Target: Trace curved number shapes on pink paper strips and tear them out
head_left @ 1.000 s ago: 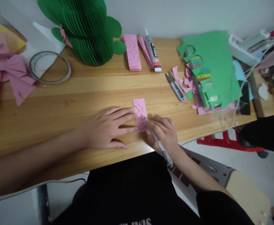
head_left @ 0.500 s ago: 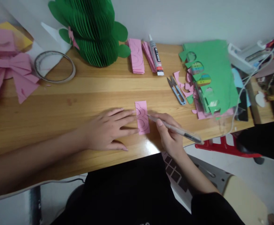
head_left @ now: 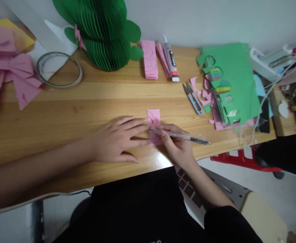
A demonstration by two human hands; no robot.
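Note:
A small pink paper strip [head_left: 153, 114] with curved dark outlines drawn on it lies on the wooden table [head_left: 92, 104]. My left hand [head_left: 120, 140] rests flat with fingers spread, its fingertips at the strip's left edge. In my right hand [head_left: 179, 145] is a clear pen [head_left: 188, 137], pinched near its tip. The pen slants across the strip, with its point near the left edge, close to my left fingertips. The right fingers cover part of the strip's lower right side.
Along the back stand a green folded-paper piece [head_left: 107, 50], pink strip stacks [head_left: 150, 60] and a glue tube [head_left: 172, 62]. Thread snips [head_left: 193, 99], pink scraps and green sheets [head_left: 241, 77] lie to the right. A tape roll [head_left: 80, 76] and pink bow [head_left: 11, 71] are at left.
My right hand and the pen have shifted left over the strip, so the tip moved from its right edge towards its left edge. My left hand stays in place.

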